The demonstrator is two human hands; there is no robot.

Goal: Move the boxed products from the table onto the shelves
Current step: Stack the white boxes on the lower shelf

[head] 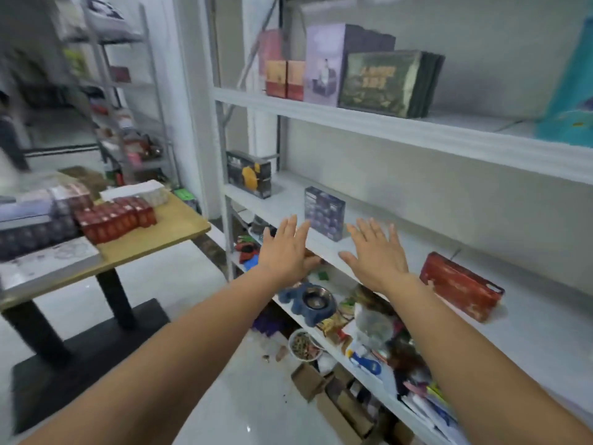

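Before the white metal shelving, both bare arms reach forward to the middle shelf (423,242). The left hand (285,252) and the right hand (377,255) are palm-down with fingers straight and slightly spread, holding nothing. Between them, just beyond the fingertips, a dark blue printed cardboard box (324,211) stands upright on the middle shelf. The left fingertips come close to its near edge, but it is unclear whether they touch.

Farther left on the same shelf stands a black box with an orange picture (248,173). To the right lies a long red patterned box (462,287), tilted against the back wall.

On the upper shelf (385,130) stand two small red-and-gold boxes (285,79), a tall lavender box (324,65) and a flat dark green box (382,83).

To the left, well apart from the hands, a wooden-topped table (173,226) carries a row of small red boxes (117,220), a stack of purple and grey boxes (32,220) and a white box (138,191).

On the lower shelf, below the hands, sits a blue pet bowl with a metal insert (308,300) among mixed clutter.
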